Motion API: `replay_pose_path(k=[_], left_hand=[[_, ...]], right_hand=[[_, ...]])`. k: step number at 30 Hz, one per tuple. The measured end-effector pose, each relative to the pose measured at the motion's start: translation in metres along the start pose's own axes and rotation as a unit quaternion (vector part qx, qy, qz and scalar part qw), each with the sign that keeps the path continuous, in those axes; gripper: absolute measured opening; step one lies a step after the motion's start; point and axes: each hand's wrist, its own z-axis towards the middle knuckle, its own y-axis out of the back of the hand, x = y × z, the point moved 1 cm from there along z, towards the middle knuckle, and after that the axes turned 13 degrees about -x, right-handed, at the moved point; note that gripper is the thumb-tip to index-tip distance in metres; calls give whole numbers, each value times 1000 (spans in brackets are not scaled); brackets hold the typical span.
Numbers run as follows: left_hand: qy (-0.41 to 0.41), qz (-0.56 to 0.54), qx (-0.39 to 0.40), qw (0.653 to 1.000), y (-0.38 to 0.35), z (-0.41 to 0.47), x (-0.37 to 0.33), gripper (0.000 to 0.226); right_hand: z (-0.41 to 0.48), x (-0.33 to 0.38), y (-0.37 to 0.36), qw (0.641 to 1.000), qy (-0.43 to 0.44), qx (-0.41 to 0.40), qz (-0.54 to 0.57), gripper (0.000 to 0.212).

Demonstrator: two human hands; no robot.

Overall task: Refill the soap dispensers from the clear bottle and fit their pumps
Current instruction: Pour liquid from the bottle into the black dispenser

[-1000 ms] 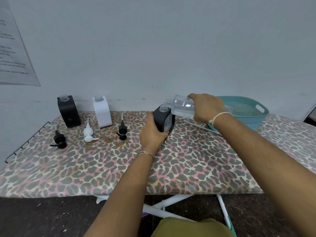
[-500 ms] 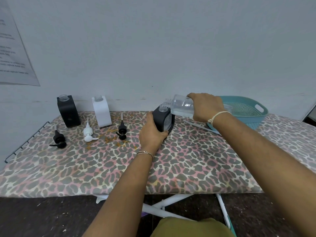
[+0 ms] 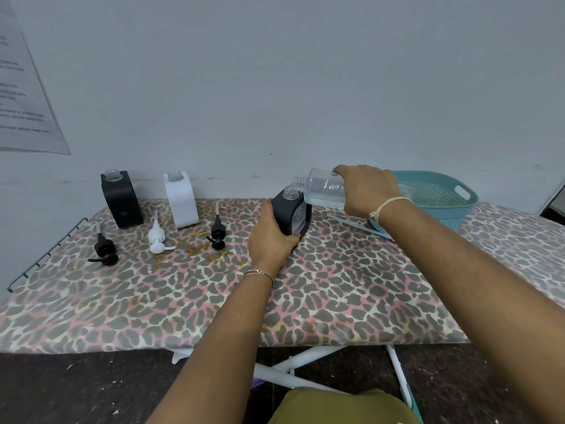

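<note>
My left hand (image 3: 269, 235) grips a black dispenser (image 3: 292, 214) that stands tilted on the leopard-print ironing board (image 3: 336, 289). My right hand (image 3: 368, 189) holds the clear bottle (image 3: 324, 188) on its side, its neck just above the dispenser's open mouth. Another black dispenser (image 3: 121, 198) and a white dispenser (image 3: 181, 198) stand open at the back left. In front of them lie a black pump (image 3: 104, 249), a white pump (image 3: 157, 237) and a second black pump (image 3: 217, 231).
A teal perforated basket (image 3: 443, 197) sits at the back right, behind my right wrist. A thin white strip (image 3: 354, 224) lies beside it. A wire rack (image 3: 46, 255) edges the board's left end. The wall is close behind.
The clear bottle and my right hand have shifted very slightly; both hands otherwise hold the same pose over the dispenser.
</note>
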Motion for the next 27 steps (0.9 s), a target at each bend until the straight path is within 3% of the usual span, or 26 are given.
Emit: replay_pose_path(k=[27], left_hand=[[5, 2, 1, 1000, 2, -1, -3, 73]], right_hand=[[2, 0, -3, 1000, 0, -9, -5, 55]])
